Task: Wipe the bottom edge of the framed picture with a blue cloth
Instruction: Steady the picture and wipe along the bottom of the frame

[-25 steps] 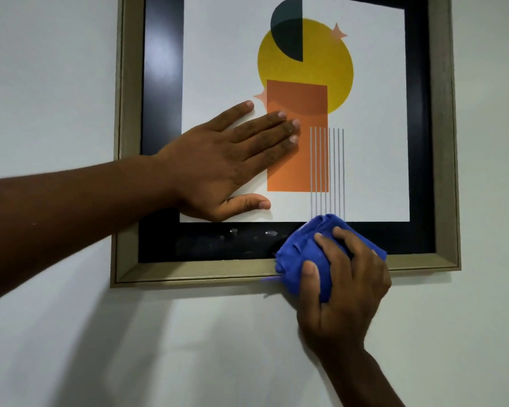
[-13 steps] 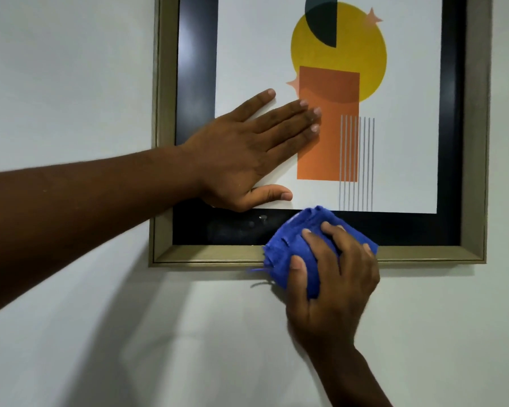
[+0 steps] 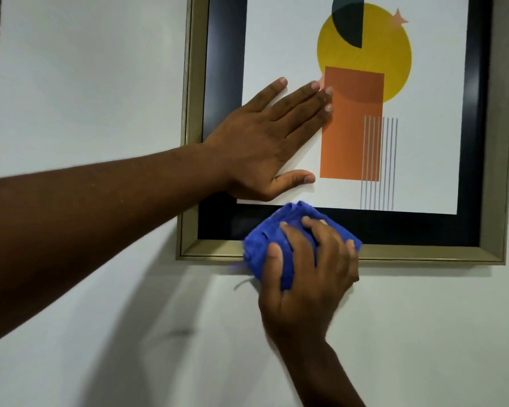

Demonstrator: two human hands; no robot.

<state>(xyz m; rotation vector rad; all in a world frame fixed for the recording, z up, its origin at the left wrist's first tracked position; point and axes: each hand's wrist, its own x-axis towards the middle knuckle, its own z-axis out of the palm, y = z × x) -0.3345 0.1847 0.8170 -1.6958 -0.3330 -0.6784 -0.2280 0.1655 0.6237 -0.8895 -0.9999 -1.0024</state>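
The picture [image 3: 441, 160] hangs flat on the wall [image 3: 86, 83], facing the viewer, slightly tilted in the view so its bottom edge [image 3: 423, 255] runs left to right and dips a little toward the right. That edge is the long axis under the hands: a brushed gold, stepped moulding. Inside it sits a black mat, then a white print with a yellow disc, a dark half-circle, an orange rectangle, thin grey vertical lines and two small peach stars. The top of the frame is cut off by the view.

The left hand [image 3: 262, 148] lies open and flat on the glass, palm down, fingers together and pointing right toward the orange rectangle, thumb spread low near the print's lower margin. It grips nothing.

Just below that thumb, the right hand [image 3: 309, 271] comes up from beneath and clutches the cloth [image 3: 265, 245], a bunched, bright blue wad. Fingers curl over its top, thumb presses its front. The cloth covers the bottom edge left of its middle, overlapping the black mat above and the wall below, with a loose thread trailing to its left.
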